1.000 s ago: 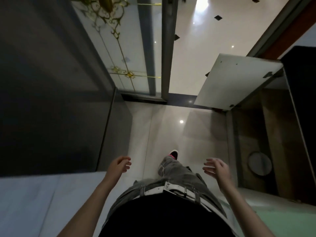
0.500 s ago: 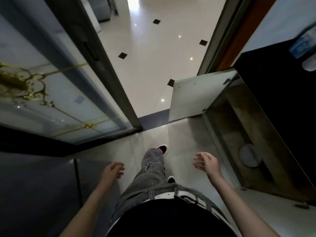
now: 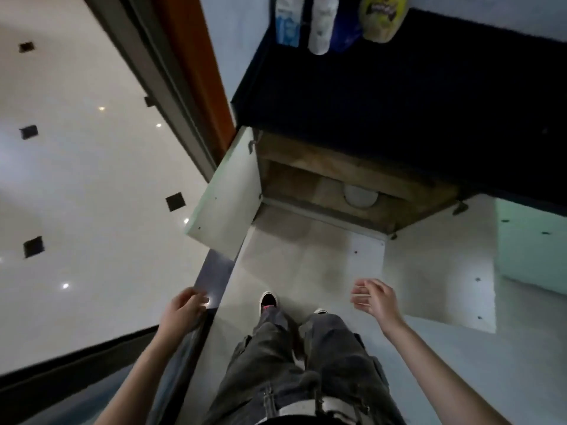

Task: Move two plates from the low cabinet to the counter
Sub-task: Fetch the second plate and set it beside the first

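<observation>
While both hands hang loose and empty, plate lies flat inside low cabinet, ahead and below. My right hand nearer than left hand; dark surface above cabinet.

The low cabinet stands open ahead of the person, under the desk, with a plate lying inside on its floor. Its left door swings out toward the doorway and its right door swings out on the other side — the feet stand on the floor between them. Bottles stand at the back of the desk, against the wall.
</observation>
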Motion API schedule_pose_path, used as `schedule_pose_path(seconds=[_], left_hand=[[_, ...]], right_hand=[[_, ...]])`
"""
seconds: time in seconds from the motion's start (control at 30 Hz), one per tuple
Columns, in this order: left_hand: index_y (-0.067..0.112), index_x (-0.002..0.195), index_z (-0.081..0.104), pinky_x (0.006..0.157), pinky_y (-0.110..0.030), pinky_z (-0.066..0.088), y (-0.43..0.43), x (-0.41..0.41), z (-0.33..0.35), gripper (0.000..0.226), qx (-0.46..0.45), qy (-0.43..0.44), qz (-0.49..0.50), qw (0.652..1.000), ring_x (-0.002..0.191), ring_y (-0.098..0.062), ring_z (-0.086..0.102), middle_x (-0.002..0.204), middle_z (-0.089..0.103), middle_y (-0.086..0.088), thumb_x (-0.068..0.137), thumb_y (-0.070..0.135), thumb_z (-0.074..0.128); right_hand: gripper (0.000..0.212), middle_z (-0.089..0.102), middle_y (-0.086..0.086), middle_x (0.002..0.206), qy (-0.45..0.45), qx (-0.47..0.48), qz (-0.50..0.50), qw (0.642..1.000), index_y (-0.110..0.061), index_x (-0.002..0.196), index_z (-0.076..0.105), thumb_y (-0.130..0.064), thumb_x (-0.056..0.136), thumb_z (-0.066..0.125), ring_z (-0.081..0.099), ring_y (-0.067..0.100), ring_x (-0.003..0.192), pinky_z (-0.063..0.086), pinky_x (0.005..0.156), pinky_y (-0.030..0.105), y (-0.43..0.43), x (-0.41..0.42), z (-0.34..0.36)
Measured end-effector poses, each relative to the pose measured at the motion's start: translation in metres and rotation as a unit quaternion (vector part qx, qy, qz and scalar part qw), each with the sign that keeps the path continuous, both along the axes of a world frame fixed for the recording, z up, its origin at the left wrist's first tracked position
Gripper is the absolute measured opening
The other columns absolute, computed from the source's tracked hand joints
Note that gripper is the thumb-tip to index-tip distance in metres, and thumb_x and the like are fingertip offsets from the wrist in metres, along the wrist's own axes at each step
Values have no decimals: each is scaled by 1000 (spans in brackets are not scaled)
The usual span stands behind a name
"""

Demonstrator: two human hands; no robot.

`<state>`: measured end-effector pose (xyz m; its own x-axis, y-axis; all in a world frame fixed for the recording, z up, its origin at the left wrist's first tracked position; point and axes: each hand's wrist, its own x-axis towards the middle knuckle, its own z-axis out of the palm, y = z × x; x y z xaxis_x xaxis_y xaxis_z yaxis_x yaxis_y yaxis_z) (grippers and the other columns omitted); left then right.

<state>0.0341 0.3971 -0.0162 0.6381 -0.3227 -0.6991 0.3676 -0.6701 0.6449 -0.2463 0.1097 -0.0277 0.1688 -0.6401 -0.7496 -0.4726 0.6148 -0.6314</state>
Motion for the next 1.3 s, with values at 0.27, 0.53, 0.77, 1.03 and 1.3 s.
schedule_pose_path(seconds=[0.27,0.53,0.77,1.03,1.3], left_hand=[[-1,92,67,64,-11,49,-183,11,-74,19,-57,2,-148,987,70,-15,60,80,66,-9,95,-2,48],[16,87,71,72,-28,50,-360,-1,-309,13,-135,34,-195,971,73,-17,64,78,71,-2,85,15,58],[13,86,60,61,-15,48,-486,11,-536,27,-184,20,-234,954,72,-20,57,81,62,-9,100,1,41],[10,92,63,57,-23,56,-618,20,-678,18,-258,34,-190,946,68,-19,64,82,70,-6,95,1,48],[2,98,56,82,-45,58,-706,-7,-698,7,-252,54,-196,946,90,-34,66,100,65,-22,93,6,56]], right_hand=[[25,64,14,77,-20,-32,-147,988,-3,88,63,-3,98,40,66,19,53,55,55,26,-75,-12,-60],[23,68,22,87,-87,-110,-178,974,2,95,64,0,98,42,66,32,77,53,77,39,-202,11,-277],[21,65,19,91,-110,-122,-180,970,5,102,59,-2,102,39,64,31,75,53,75,37,-315,20,-497],[25,47,35,138,-174,-29,-185,967,-8,124,45,-21,106,34,47,49,126,40,97,49,-441,31,-656],[33,53,19,115,-206,-109,-184,955,-21,128,45,-11,98,53,66,35,84,59,56,39,-486,60,-698]])
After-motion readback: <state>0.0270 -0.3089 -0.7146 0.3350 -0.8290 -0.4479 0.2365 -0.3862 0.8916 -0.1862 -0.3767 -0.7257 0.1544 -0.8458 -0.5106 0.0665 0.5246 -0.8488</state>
